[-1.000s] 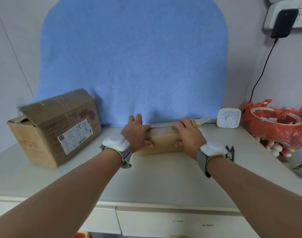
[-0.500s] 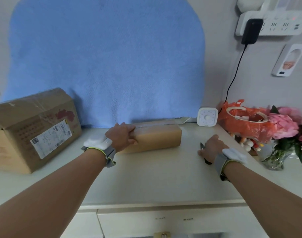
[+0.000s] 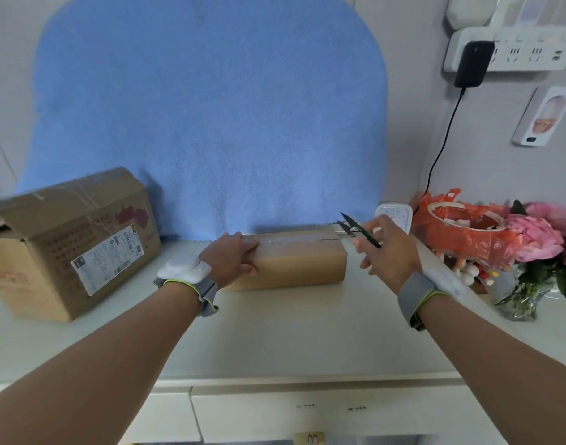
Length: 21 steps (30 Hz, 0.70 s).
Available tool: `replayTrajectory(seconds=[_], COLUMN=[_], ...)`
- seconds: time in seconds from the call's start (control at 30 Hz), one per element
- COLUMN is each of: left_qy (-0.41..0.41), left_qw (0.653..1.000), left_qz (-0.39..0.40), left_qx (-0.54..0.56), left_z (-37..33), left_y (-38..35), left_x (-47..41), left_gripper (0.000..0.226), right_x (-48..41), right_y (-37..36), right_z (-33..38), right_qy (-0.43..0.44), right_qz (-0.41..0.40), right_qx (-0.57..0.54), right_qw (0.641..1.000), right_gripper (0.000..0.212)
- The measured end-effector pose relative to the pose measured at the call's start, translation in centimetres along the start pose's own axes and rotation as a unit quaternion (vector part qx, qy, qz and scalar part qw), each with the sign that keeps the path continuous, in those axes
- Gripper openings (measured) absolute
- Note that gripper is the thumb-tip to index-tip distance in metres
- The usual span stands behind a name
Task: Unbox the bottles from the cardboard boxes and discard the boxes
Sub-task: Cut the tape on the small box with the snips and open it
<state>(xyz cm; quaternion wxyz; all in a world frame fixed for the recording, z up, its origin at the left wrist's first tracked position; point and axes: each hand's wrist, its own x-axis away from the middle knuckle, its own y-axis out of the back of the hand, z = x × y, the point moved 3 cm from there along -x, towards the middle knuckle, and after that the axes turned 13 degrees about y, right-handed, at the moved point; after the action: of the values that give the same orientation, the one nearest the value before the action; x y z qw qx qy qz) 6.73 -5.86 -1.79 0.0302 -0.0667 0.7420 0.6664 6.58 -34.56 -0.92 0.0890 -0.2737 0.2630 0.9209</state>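
On the counter (image 3: 275,342), seen from the head camera, the long box (image 3: 294,266) lies lengthwise against the foot of the blue cloth (image 3: 211,123), sealed, so any bottle inside is hidden from us. Our left hand (image 3: 232,258) grips its left end, fingers over the top and thumb on the front face. Our right hand (image 3: 387,252) pinches a pair of snips (image 3: 358,232), blades parted and pointing up-left, just beside the box's right end and above it.

We judge the step in hand to be slitting the tape seam (image 3: 294,240) along the top. To do it well we bring one blade tip down at the right end of the seam, keep it shallow so it cuts tape and not what is inside, and draw it toward the left hand, stopping short of the fingers or sliding them back first. The left hand presses down so the box does not skid.

For room, the counter in front of the box is open to its near edge. On the right, the timer (image 3: 394,216), the orange bag (image 3: 461,232) and the vase of flowers (image 3: 532,252) crowd close to our right elbow's path, and a cable (image 3: 442,146) hangs there. On the left, the big box (image 3: 69,242) stands well apart.
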Motion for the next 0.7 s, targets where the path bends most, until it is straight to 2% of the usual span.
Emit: replayTrajectory(seconds=[0.07, 0.2, 0.27, 0.33, 0.37, 0.47, 0.6, 0.7], left_qy=[-0.001, -0.006, -0.007, -0.006, -0.006, -0.009, -0.017, -0.018], left_qw=[1.000, 1.000, 1.000, 1.000, 1.000, 1.000, 1.000, 1.000], left_qz=[0.000, 0.001, 0.005, 0.008, 0.008, 0.013, 0.009, 0.005], left_qx=[-0.001, 0.001, 0.006, 0.014, 0.016, 0.020, 0.014, 0.009], left_z=[-0.1, -0.2, -0.1, -0.1, 0.0, 0.2, 0.3, 0.4], left_y=[0.1, 0.3, 0.2, 0.1, 0.1, -0.1, -0.3, -0.4], left_x=[0.2, 0.5, 0.5, 0.3, 0.3, -0.1, -0.4, -0.6], left_gripper=[0.055, 0.057, 0.057, 0.057, 0.056, 0.056, 0.054, 0.053], right_x=[-1.0, -3.2, -4.0, -4.6, -4.9, -5.4, -5.6, -5.8], right_y=[-0.9, -3.4, -4.6, -5.9, -6.7, -9.4, -11.8, -12.9], right_z=[1.7, 4.5, 6.0, 7.2, 7.6, 7.8, 6.5, 6.1], right_qy=[0.040, 0.123, 0.175, 0.195, 0.198, 0.187, 0.143, 0.112], right_qz=[0.015, 0.053, 0.066, 0.088, 0.106, 0.155, 0.169, 0.167], right_qx=[-0.022, 0.052, 0.095, 0.086, 0.075, 0.030, -0.004, -0.047], right_qw=[0.999, 0.990, 0.978, 0.973, 0.971, 0.970, 0.975, 0.978], right_gripper=[0.012, 0.005, 0.016, 0.027, 0.027, 0.010, 0.020, 0.020])
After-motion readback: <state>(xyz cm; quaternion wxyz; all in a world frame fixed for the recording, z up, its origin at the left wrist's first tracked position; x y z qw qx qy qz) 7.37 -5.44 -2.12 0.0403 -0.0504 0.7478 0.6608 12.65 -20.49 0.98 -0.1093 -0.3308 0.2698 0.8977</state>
